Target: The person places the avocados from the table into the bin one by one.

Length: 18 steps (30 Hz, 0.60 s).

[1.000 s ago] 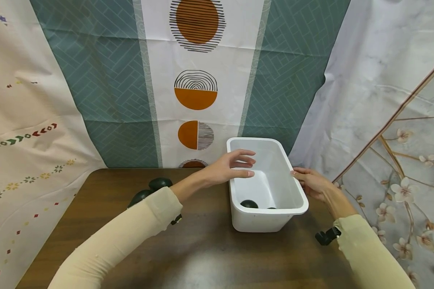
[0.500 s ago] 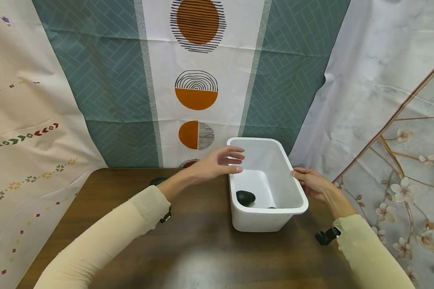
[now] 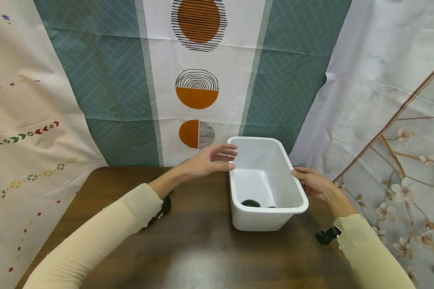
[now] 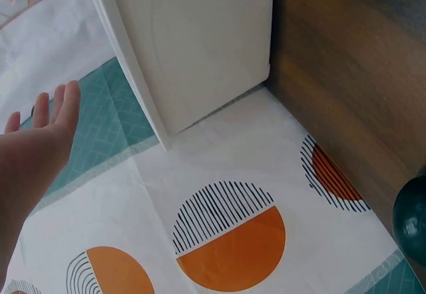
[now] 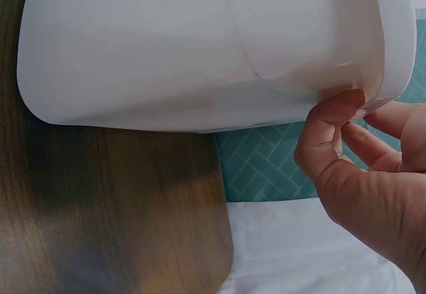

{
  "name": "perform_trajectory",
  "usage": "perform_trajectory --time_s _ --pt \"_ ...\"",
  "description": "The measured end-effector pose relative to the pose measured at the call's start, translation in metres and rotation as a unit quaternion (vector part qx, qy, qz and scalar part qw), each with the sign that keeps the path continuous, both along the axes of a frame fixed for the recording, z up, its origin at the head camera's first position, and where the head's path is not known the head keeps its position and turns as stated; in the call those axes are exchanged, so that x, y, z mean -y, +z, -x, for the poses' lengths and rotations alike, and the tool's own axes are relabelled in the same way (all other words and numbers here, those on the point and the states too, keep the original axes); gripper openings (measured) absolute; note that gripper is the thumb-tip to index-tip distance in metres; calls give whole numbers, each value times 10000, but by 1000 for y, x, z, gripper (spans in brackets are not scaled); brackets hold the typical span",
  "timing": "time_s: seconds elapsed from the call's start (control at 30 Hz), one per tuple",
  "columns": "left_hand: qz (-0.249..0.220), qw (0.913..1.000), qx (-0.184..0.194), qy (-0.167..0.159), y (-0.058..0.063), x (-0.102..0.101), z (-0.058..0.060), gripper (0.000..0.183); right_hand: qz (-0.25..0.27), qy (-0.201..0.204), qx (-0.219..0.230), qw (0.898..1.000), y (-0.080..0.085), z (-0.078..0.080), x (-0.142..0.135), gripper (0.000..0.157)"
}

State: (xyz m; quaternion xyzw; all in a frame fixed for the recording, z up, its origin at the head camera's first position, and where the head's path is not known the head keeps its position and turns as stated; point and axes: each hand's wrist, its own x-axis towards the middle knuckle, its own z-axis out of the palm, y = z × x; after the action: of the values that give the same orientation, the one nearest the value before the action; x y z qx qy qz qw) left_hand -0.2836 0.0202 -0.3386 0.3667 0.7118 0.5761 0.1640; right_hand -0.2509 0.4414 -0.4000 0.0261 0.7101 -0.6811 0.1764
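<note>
A white plastic bin (image 3: pixel 264 220) stands on the brown table, tilted in neither view of it from above. Inside, near its front wall, lies a dark green avocado (image 3: pixel 251 203); the top of another dark one barely shows beside it. My right hand (image 3: pixel 312 182) grips the bin's right rim, thumb on one side and curled fingers on the other, as the right wrist view shows closely. At the left rim my left hand (image 3: pixel 211 160) hovers with loosely bent fingers and nothing in them. Another avocado (image 4: pixel 411 221) lies on the table left of the bin, mostly behind my left forearm in the head view.
The wooden table (image 3: pixel 202 249) ends at a patterned curtain (image 3: pixel 199 100) behind the bin. Floral cloth (image 3: pixel 401 168) hangs close along the right side, and a pale cloth (image 3: pixel 39 160) hangs on the left.
My left hand has drawn back leftward from over the bin to its left rim. The avocado inside has rolled left and then back toward the front wall. The right hand stays put.
</note>
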Motion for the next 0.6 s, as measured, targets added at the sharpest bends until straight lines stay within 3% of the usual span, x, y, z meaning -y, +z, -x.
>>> perform_trajectory --time_s 0.43,0.6 --pt "111 9995 -194 202 -1 20 8 60 -60 11 20 10000 1 0 1 50" --pt "228 9991 -277 234 0 27 9 61 -6 -11 12 10000 0 0 1 46"
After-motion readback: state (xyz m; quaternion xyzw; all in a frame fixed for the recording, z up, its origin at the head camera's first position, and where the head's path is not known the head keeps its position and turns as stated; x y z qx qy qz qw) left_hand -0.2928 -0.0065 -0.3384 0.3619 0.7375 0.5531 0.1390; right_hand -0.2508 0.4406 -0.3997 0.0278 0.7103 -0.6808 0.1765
